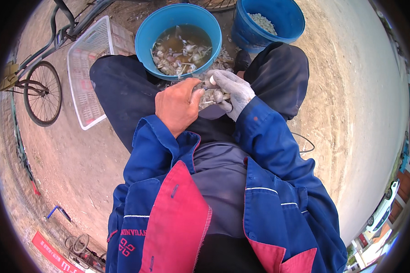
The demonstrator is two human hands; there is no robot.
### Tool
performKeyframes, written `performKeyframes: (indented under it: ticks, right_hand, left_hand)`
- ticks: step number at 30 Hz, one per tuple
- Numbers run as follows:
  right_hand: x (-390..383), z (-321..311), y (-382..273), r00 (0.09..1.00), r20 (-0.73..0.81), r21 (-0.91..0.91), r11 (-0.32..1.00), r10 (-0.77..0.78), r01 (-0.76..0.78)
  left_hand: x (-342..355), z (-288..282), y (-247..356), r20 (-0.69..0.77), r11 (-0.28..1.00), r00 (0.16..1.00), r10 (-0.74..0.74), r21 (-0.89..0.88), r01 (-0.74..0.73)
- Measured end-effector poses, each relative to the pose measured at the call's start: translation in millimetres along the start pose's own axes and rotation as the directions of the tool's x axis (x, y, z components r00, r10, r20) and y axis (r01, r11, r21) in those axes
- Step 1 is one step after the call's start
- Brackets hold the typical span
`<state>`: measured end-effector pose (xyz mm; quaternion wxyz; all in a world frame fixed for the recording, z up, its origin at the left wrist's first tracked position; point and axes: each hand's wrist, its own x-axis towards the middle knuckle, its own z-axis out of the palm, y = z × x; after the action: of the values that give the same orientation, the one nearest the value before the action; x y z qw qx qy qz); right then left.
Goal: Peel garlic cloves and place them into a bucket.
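Bare and curled, my left hand has its thumb and forefinger closed close to the garlic; what lies between them I cannot make out. My right hand, in a whitish-grey glove, is closed on a garlic bulb. A smooth white clove shows at its fingertips. Both hands meet between my knees, just on the near side of a blue tub. In that tub, unpeeled garlic lies in brownish water. Loose skins and garlic pieces partly show below and behind my hands.
Right of the tub stands a deeper blue bucket with white peeled cloves inside. A white plastic crate sits by my left knee. Farther left is a cycle with a spoked wheel. A dark cable curves over the ground at right.
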<state>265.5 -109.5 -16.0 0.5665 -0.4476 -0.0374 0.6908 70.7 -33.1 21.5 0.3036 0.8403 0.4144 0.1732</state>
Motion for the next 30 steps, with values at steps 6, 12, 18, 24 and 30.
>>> performKeyframes:
  ticks: [6, 12, 18, 24, 30]
  right_hand:
    - [10, -5, 9, 0.997, -0.063, 0.022, 0.999, 0.032, -0.031]
    - [15, -7, 14, 0.995, -0.092, 0.009, 0.999, 0.047, -0.046]
    - [14, 0, 12, 0.986, -0.164, -0.062, 0.997, 0.025, -0.036]
    - [9, 14, 2, 0.974, -0.223, -0.146, 0.986, 0.047, -0.081]
    - [16, -2, 9, 0.980, -0.189, -0.126, 0.988, 0.065, -0.089]
  left_hand:
    - [1, 7, 5, 0.023, 0.994, 0.998, 0.058, 0.096, -0.060]
    - [4, 12, 0, -0.011, 0.983, 0.988, 0.155, 0.098, -0.153]
    - [6, 12, -4, 0.014, 0.978, 0.983, 0.181, 0.102, -0.181]
    - [7, 12, -13, 0.002, 0.979, 0.980, 0.201, 0.026, -0.201]
    - [11, 5, -18, 0.097, 0.989, 0.985, 0.145, -0.012, -0.144]
